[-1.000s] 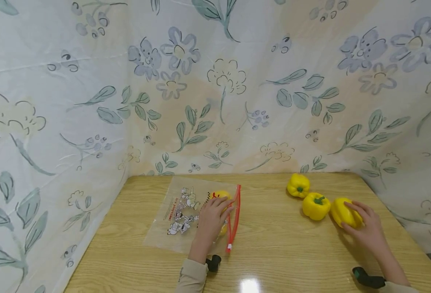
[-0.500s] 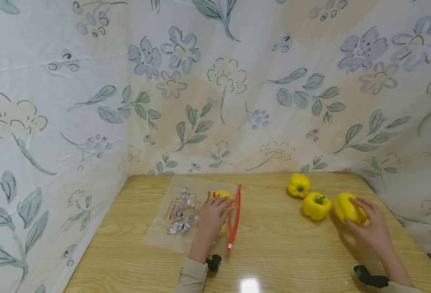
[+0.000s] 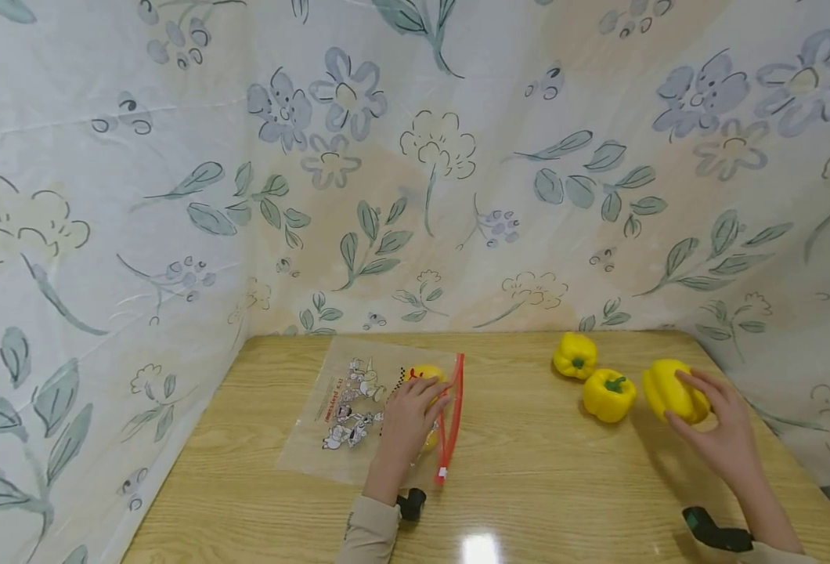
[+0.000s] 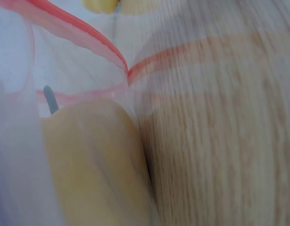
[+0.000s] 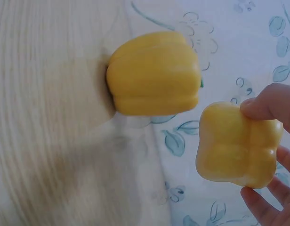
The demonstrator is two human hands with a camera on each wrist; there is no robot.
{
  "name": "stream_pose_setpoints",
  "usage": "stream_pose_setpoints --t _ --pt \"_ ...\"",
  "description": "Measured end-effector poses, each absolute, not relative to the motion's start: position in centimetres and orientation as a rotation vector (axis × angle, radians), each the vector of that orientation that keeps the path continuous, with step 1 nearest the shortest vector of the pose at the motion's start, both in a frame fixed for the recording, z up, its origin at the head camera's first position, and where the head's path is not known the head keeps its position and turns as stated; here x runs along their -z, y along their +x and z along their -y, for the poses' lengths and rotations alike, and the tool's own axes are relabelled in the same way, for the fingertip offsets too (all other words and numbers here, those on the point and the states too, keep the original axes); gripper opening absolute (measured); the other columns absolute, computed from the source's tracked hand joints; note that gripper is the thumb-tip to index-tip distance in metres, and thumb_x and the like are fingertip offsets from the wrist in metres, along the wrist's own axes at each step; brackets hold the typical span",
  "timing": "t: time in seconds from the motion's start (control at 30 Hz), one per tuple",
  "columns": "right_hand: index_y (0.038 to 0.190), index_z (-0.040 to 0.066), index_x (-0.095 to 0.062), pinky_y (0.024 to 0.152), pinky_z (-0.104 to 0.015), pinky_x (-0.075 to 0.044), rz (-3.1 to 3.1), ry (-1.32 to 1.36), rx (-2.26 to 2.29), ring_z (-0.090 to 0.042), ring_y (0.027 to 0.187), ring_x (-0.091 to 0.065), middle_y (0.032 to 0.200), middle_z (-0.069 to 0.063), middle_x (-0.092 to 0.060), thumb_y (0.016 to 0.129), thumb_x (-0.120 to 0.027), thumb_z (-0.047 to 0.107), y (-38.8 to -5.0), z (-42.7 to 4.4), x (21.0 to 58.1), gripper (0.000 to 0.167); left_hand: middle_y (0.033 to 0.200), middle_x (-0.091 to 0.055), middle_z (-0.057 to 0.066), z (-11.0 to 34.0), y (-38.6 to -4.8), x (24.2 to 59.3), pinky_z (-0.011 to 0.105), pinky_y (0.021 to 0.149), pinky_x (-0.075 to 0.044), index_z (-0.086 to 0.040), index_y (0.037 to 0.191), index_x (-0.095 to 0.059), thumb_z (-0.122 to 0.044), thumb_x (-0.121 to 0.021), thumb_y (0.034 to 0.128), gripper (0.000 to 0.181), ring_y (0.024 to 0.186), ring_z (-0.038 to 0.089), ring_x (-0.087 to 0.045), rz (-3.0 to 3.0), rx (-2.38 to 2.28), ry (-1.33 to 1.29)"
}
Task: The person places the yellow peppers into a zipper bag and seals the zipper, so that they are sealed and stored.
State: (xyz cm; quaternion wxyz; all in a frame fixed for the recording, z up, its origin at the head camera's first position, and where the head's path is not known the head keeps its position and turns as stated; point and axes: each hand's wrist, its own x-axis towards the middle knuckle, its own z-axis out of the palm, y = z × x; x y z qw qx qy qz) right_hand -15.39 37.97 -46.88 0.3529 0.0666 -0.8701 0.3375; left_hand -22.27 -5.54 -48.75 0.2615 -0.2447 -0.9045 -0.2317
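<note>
The right hand (image 3: 730, 435) pinched a yellow pepper (image 3: 669, 389) between thumb and fingers, just above the table (image 3: 528, 470); it was smooth, plump and lobed. The left hand (image 3: 406, 415) lay on a clear printed bag (image 3: 323, 388) with a red zip (image 3: 459, 399), though I couldn't tell whether its fingers gripped. Two more peppers (image 3: 608, 397) sat nearby on the grained wood. Creased floral cloth (image 3: 457, 258) hung behind and at the sides.

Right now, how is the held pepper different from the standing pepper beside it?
The held pepper is in the fingers of the right hand; the standing pepper rests on the table, untouched. In the head view, the standing pepper shows its green stem; the held pepper shows none. Both are yellow and lobed.
</note>
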Motion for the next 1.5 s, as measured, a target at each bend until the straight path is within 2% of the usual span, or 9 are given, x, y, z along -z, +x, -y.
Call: stream_pose_setpoints --t 0.17,0.4,0.6,0.67,1.03,1.2,1.33,1.5 --pt "0.124 0.003 -0.057 0.09 -0.004 -0.019 2.244 0.211 -0.866 0.013 0.119 -0.024 0.137 -0.004 -0.044 0.062 -0.076 -0.01 -15.5 -37.3 46.3 0.066 0.12 -0.062 -0.001 5.5 -22.2 48.6 0.045 0.087 -0.048 -0.027 0.116 -0.065 -0.044 -0.045 0.0941 0.034 0.111 0.023 -0.055 2.473 0.65 -0.658" --pt "0.125 0.003 -0.056 0.079 -0.008 -0.023 2.273 0.237 -0.892 0.013 0.117 -0.024 0.134 -0.021 -0.044 0.065 -0.075 -0.01 -15.7 -35.6 45.6 0.064 0.12 -0.063 -0.002 5.5 -22.2 48.7 0.044 0.088 -0.049 -0.027 0.116 -0.066 -0.044 -0.046 0.0934 0.035 0.11 0.023 -0.056 2.458 0.632 -0.656" --pt "0.12 -0.001 -0.058 0.092 -0.009 -0.02 2.216 0.357 -0.87 0.009 0.121 -0.027 0.126 -0.029 -0.047 0.055 -0.076 -0.017 -16.6 -34.1 45.7 0.069 0.118 -0.063 -0.002 5.6 -22.2 48.8 0.044 0.087 -0.049 -0.027 0.115 -0.066 -0.045 -0.045 0.0933 0.035 0.109 0.022 -0.056 2.447 0.61 -0.646" --pt "0.119 -0.002 -0.059 0.095 -0.009 -0.018 2.202 0.382 -0.865 0.007 0.123 -0.027 0.125 -0.029 -0.047 0.053 -0.076 -0.018 -16.8 -33.7 45.6 0.07 0.118 -0.063 -0.002 5.6 -22.2 48.8 0.044 0.088 -0.048 -0.026 0.115 -0.066 -0.044 -0.045 0.0934 0.035 0.109 0.022 -0.056 2.443 0.618 -0.648" --pt "0.121 0.003 -0.058 0.09 -0.011 -0.019 2.249 0.414 -0.877 0.003 0.122 -0.026 0.13 -0.023 -0.046 0.058 -0.077 -0.013 -17.6 -31.7 45.4 0.068 0.119 -0.063 -0.001 5.5 -22.1 48.9 0.045 0.088 -0.048 -0.026 0.115 -0.066 -0.045 -0.045 0.0937 0.036 0.11 0.023 -0.055 2.448 0.62 -0.653" --pt "0.122 0.005 -0.058 0.093 -0.018 -0.022 2.268 0.438 -0.908 -0.015 0.121 -0.033 0.131 -0.021 -0.046 0.06 -0.077 -0.012 -17.8 -30.6 45.4 0.067 0.12 -0.062 -0.001 5.4 -22.1 48.8 0.046 0.09 -0.047 -0.026 0.116 -0.066 -0.045 -0.045 0.0934 0.036 0.111 0.024 -0.055 2.466 0.639 -0.649" --pt "0.123 0.007 -0.058 0.089 -0.022 -0.024 2.301 0.426 -0.924 -0.027 0.115 -0.036 0.131 -0.018 -0.046 0.061 -0.078 -0.01 -18.0 -29.6 45.7 0.067 0.12 -0.062 -0.001 5.4 -22.1 48.7 0.045 0.089 -0.047 -0.026 0.116 -0.066 -0.045 -0.046 0.0935 0.036 0.111 0.023 -0.055 2.457 0.631 -0.654" --pt "0.122 0.008 -0.059 0.088 -0.023 -0.025 2.296 0.481 -0.935 -0.022 0.116 -0.036 0.13 -0.017 -0.048 0.061 -0.079 -0.008 -18.4 -28.4 46.4 0.066 0.118 -0.063 -0.001 5.4 -22.2 48.8 0.045 0.088 -0.048 -0.025 0.115 -0.066 -0.043 -0.048 0.0932 0.034 0.109 0.023 -0.056 2.428 0.616 -0.664"
